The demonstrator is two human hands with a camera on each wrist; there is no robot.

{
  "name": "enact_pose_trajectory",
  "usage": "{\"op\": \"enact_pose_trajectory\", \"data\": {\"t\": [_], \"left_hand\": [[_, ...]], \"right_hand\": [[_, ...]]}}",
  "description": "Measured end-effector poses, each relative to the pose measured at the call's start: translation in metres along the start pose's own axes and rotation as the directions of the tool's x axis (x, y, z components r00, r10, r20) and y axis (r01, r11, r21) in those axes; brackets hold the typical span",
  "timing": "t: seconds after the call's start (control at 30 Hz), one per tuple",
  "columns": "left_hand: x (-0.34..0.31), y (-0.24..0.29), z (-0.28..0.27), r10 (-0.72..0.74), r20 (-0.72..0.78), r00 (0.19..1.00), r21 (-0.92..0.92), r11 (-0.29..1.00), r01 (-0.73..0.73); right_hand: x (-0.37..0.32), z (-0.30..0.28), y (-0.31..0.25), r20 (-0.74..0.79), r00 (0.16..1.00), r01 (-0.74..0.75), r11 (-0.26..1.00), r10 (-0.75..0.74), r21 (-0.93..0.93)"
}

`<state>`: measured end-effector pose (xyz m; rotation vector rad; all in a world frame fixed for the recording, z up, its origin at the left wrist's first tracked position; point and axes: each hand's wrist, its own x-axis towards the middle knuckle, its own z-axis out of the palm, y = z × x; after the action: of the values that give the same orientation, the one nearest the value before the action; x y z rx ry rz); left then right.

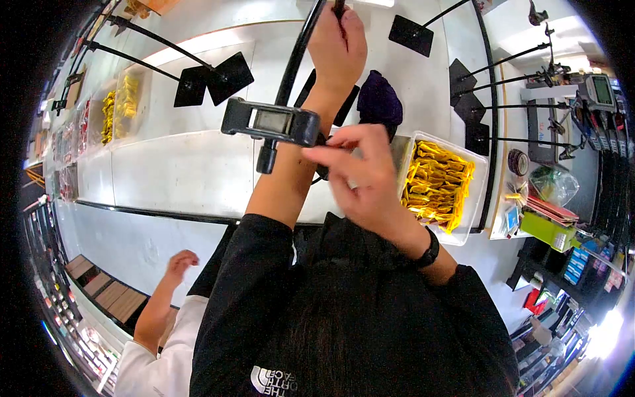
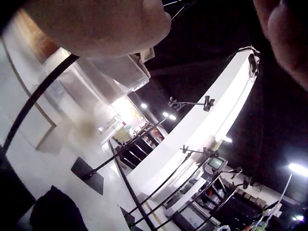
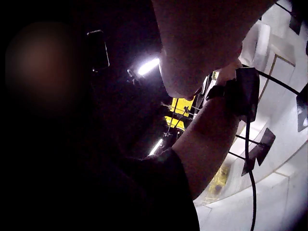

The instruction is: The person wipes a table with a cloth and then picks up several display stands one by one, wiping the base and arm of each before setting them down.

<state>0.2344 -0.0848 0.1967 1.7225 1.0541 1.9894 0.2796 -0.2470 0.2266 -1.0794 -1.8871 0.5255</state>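
In the head view, my left arm reaches forward past a black phone holder on a black pole. My left hand is curled beside a second black rod; I cannot tell whether it grips that rod. My right hand, blurred and with a black band at its wrist, pinches a small dark part at the holder's right end. A black strap circles my left wrist in the right wrist view, next to a dark rectangular piece.
A clear tray of yellow packets stands right of my right hand. Near it lies a dark purple cloth item. Black stands with flat bases occupy the white table. Another person's hand shows at lower left.
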Motion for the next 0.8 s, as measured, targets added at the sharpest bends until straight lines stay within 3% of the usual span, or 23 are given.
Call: {"op": "enact_pose_trajectory", "data": {"t": [0.13, 0.23, 0.33, 0.4, 0.43, 0.47, 0.53, 0.6, 0.63, 0.73, 0.8], "left_hand": [[0.0, -0.005, -0.001, 0.023, 0.004, 1.0, 0.044, 0.999, -0.023], [0.003, -0.013, 0.0, 0.124, 0.002, 0.992, 0.103, 0.987, -0.123], [0.003, -0.011, -0.001, 0.101, 0.01, 0.995, 0.084, 0.991, -0.101], [-0.001, -0.008, -0.003, 0.009, 0.051, 0.999, 0.074, 0.997, -0.012], [0.0, -0.003, -0.006, -0.096, 0.096, 0.991, 0.067, 0.994, 0.09], [-0.001, -0.004, -0.006, -0.1, 0.101, 0.99, 0.062, 0.994, 0.094], [-0.003, -0.006, -0.003, -0.033, 0.026, 0.999, 0.095, 0.995, 0.03], [-0.002, -0.008, -0.005, -0.032, 0.049, 0.998, 0.042, 0.999, 0.03], [0.0, -0.01, -0.004, 0.026, 0.032, 0.999, 0.069, 0.997, -0.029], [0.003, -0.014, -0.001, 0.104, 0.014, 0.995, 0.103, 0.989, -0.104], [0.003, -0.006, -0.004, -0.002, 0.076, 0.997, -0.025, 1.0, 0.004]], "right_hand": [[0.001, 0.006, -0.008, 0.008, 1.0, 0.004, 0.997, -0.003, -0.077], [-0.007, 0.004, -0.006, 0.019, 1.0, -0.023, 0.997, 0.025, -0.072], [-0.022, -0.014, -0.006, 0.037, 0.996, -0.074, 0.996, 0.076, -0.048], [-0.038, -0.017, 0.003, 0.008, 0.995, -0.102, 0.994, 0.102, -0.029], [-0.046, -0.018, 0.009, -0.009, 0.987, -0.159, 0.987, 0.159, -0.028], [-0.054, -0.019, 0.015, -0.026, 0.976, -0.215, 0.976, 0.215, -0.026], [-0.066, -0.025, 0.029, -0.023, 0.967, -0.254, 0.967, 0.253, -0.014], [-0.074, -0.026, 0.048, 0.009, 0.84, -0.541, 0.838, 0.542, 0.066], [-0.078, -0.022, 0.063, 0.001, 0.838, -0.545, 0.836, 0.546, 0.064], [-0.085, -0.003, 0.128, -0.075, 0.81, -0.587, 0.807, 0.582, -0.066], [-0.076, 0.017, 0.171, -0.204, 0.861, -0.508, 0.769, 0.466, -0.389]]}}
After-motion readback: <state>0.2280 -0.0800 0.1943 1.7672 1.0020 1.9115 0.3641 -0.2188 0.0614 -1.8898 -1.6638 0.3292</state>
